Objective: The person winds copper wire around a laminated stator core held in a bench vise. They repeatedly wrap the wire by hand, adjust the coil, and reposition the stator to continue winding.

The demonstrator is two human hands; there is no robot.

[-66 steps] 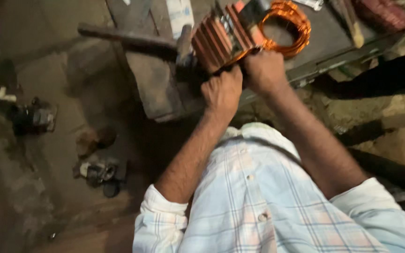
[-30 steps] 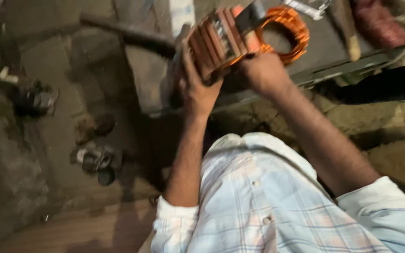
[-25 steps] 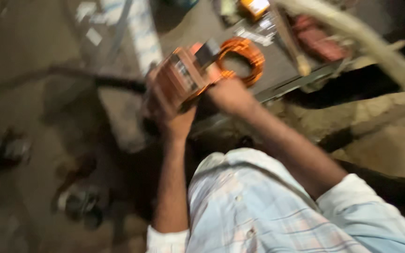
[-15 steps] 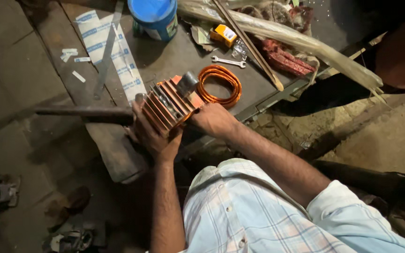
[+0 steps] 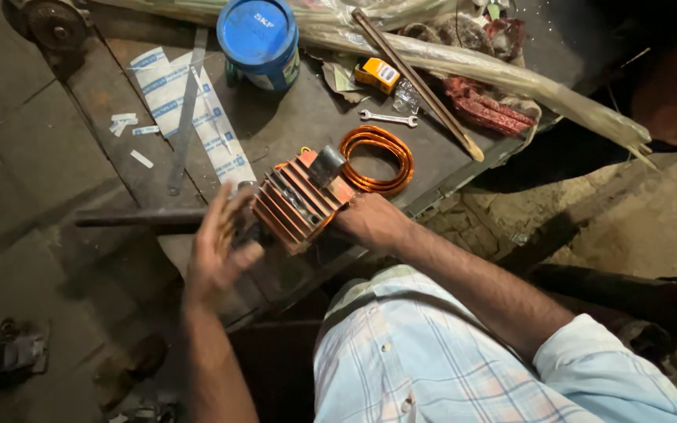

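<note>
An orange finned metal motor housing [image 5: 298, 199] rests on the near edge of a dark workbench [image 5: 299, 129]. My right hand [image 5: 370, 221] grips its right side. My left hand [image 5: 217, 249] hovers just left of the housing with fingers spread, blurred by motion, holding nothing. A coil of copper wire [image 5: 378, 159] lies on the bench directly behind the housing. A dark metal bar [image 5: 139, 218] sticks out to the left from the housing's side.
On the bench lie a blue tub [image 5: 258, 41], a small spanner [image 5: 388, 119], a yellow tape measure [image 5: 377, 74], a long stick [image 5: 417, 82], red rags [image 5: 486, 110], a flat metal strip [image 5: 186, 110] and paper strips [image 5: 190, 110]. Bare ground lies right.
The view swung up over the bench. My left hand has come off the housing and opened. My right hand still holds the housing.
</note>
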